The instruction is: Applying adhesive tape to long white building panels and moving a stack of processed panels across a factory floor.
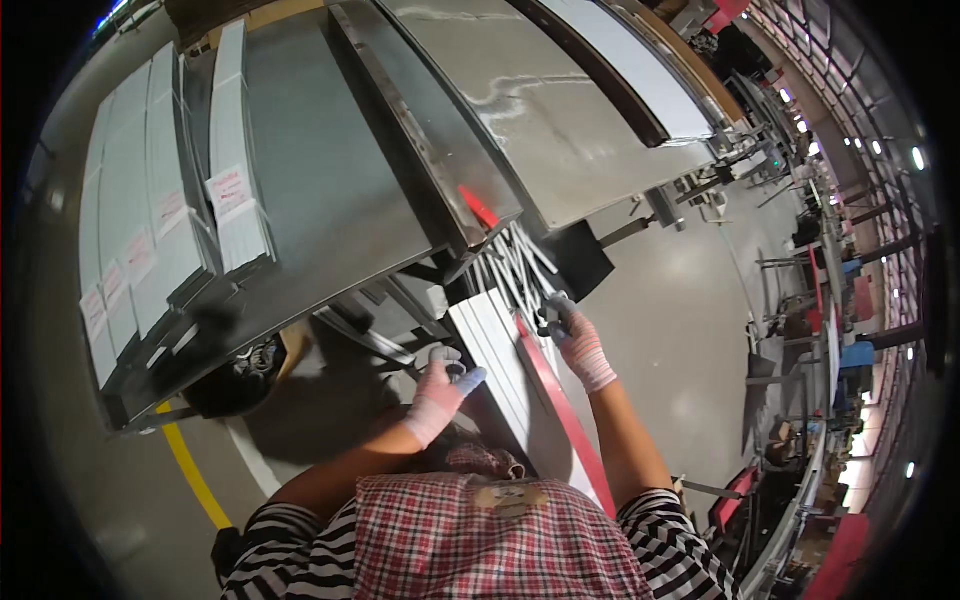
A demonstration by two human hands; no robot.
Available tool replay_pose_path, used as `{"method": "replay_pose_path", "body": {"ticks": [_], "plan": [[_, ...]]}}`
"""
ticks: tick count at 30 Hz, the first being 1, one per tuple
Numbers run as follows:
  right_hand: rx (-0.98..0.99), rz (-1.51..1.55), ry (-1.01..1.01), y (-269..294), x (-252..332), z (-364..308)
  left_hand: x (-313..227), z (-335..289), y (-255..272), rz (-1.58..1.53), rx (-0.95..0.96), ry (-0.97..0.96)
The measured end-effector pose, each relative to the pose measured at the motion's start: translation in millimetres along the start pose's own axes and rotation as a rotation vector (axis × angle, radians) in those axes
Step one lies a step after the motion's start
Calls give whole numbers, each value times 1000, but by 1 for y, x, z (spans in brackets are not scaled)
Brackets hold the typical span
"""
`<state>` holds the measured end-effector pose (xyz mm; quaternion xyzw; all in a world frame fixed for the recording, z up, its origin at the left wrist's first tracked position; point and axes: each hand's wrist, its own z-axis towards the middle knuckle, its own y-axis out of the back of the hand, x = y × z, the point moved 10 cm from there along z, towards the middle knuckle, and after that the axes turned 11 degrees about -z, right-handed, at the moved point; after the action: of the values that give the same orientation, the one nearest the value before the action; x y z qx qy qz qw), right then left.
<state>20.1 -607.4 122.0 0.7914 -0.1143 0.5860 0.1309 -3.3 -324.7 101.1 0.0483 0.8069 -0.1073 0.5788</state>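
Bundled long white strips (492, 345) lie lengthwise in front of me, with a red edge (562, 405) along their right side. My left hand (440, 390), in a pinkish glove with grey-blue fingertips, is at the left side of these strips. Its thumb and bent fingers stand apart, and nothing shows between them. On the other side my right hand (577, 345), gloved alike, has its fingers curled in near the top of the red edge. Whatever they pinch is too small to make out. Loose thin white strips (515, 265) spread just beyond, under the table edge.
A grey metal table (320, 150) stands ahead, bearing tied stacks of white strips (150, 200) on the left. A dark metal rail (400, 130) crosses it, with a red piece (478, 207) at its near end. A yellow floor line (195, 470) runs at lower left.
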Motion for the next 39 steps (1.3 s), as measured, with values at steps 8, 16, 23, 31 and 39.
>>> {"method": "replay_pose_path", "body": {"ticks": [8, 16, 23, 31, 39], "plan": [[961, -1293, 613, -177, 161, -99, -91, 24, -21, -173, 381, -145], [889, -1298, 300, -91, 36, 97, 19, 57, 22, -415, 120, 370], [-19, -904, 568, -62, 97, 4, 61, 87, 19, -367, 205, 218], [71, -1181, 356, -132, 58, -52, 217, 160, 76, 62, 244, 306], [42, -1163, 397, -136, 63, -47, 133, 221, -99, -200, 684, 33]]}}
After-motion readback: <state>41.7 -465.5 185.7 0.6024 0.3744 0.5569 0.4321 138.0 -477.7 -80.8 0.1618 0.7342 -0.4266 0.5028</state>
